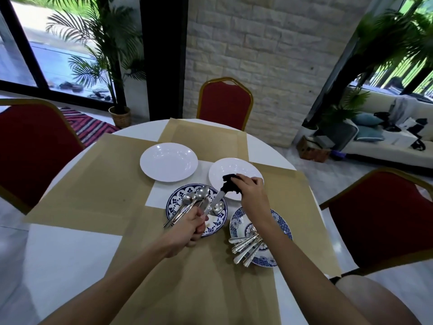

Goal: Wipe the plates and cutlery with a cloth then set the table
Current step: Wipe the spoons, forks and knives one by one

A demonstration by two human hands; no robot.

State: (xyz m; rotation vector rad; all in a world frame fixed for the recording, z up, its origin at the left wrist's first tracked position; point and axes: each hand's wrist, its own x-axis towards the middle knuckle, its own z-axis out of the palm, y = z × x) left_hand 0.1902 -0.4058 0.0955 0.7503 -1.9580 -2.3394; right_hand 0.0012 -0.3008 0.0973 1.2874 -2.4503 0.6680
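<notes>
Our left hand (193, 225) is closed in a fist around the handle of a knife (216, 200), over the patterned plate (173, 204) near the table's centre. The knife blade angles up and to the right, w/ its tip buried in a dark cloth (230, 184). Our right hand (249, 190) pinches that cloth around the blade, fingers curled down, above the near rim of a white plate (234, 168).

Plate positions on the round table (58, 254), which is covered w/ tan mats (93, 184):
- White plate no. 1 (168, 161): toward the far edge, left of centre, bare.
- White plate no. 2: just right of no. 1, under the cloth.
- Patterned plate: near side of no. 1; carries spoons (199, 194) and other cutlery, handles pointing to the near-left.
- Blue floral plate (281, 228): near the right edge, partly hidden by our right forearm; carries a bundle of cutlery (246, 247) w/ handles overhanging its near rim.

Red chairs stand at the far edge (225, 103), left edge (30, 148) and right edge (384, 214).
</notes>
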